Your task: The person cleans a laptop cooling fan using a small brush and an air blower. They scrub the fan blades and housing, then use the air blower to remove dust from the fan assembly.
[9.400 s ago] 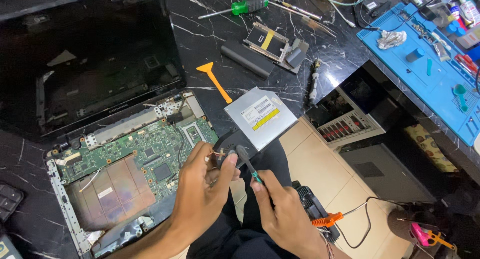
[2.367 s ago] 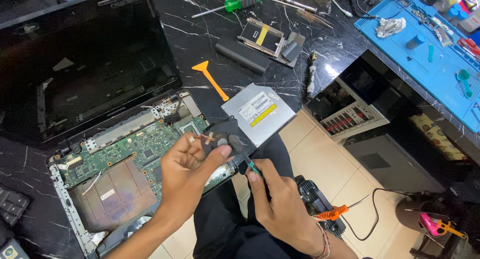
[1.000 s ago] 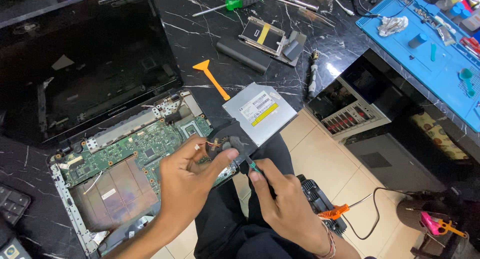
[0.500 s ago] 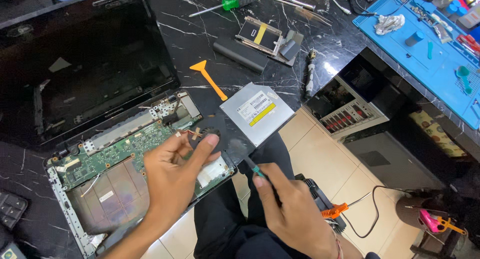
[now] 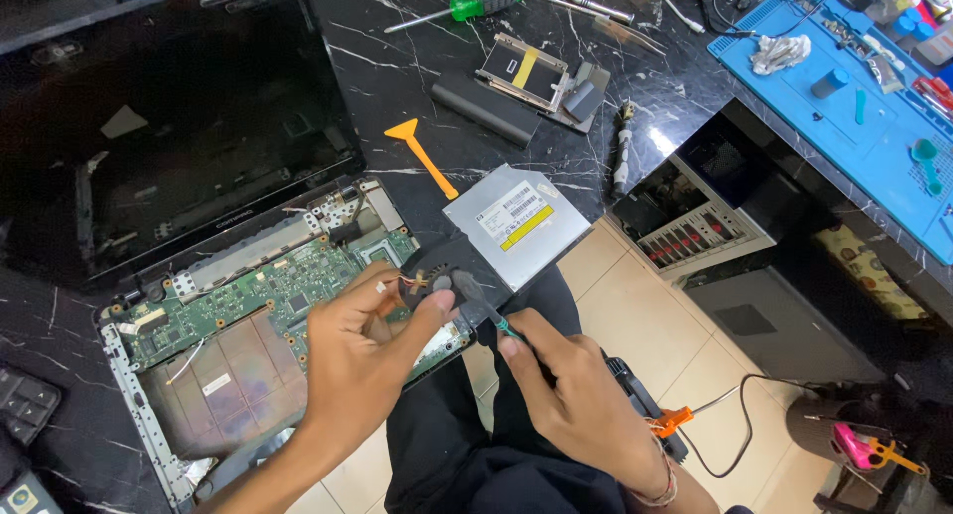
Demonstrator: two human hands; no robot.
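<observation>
At centre frame, the left hand (image 5: 362, 350) pinches the small black cooling fan (image 5: 429, 279) at the opened laptop's (image 5: 248, 325) right edge, while the right hand (image 5: 576, 395) grips a screwdriver (image 5: 486, 314) whose tip meets the fan, just below the silver optical drive (image 5: 516, 221)

A small black cooling fan (image 5: 429, 276), round in outline, is held just above the front right corner of the opened laptop base (image 5: 248, 345), with thin red and pale wires seen at its left edge. A slim screwdriver (image 5: 486, 311), black in the shaft with a green band near the grip, is laid slantwise against the fan's right side.
</observation>
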